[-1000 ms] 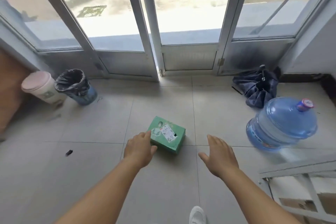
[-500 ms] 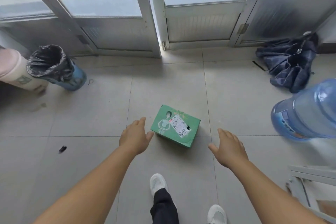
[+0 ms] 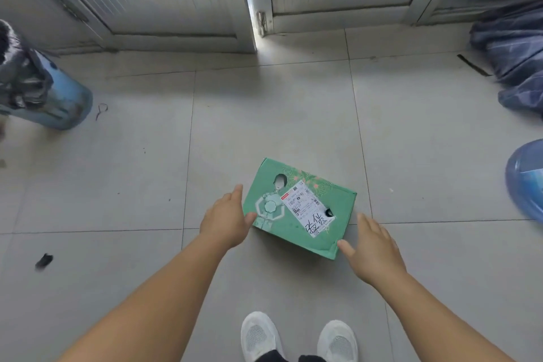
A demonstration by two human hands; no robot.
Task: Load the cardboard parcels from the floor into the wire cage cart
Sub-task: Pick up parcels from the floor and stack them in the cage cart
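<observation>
Both hands have closed beside the parcel.

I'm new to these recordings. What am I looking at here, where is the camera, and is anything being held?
There is no machine here: a person wears one wide-angle camera on the head, looking down at their own arms and white shoes. On the tiled floor lies a green cardboard parcel with a white shipping label. The left hand is at the parcel's left side, the right hand at its near right corner, both with fingers spread. Nothing is lifted yet. A bin with a black bag stands left; a blue water jug is at the right edge.
</observation>
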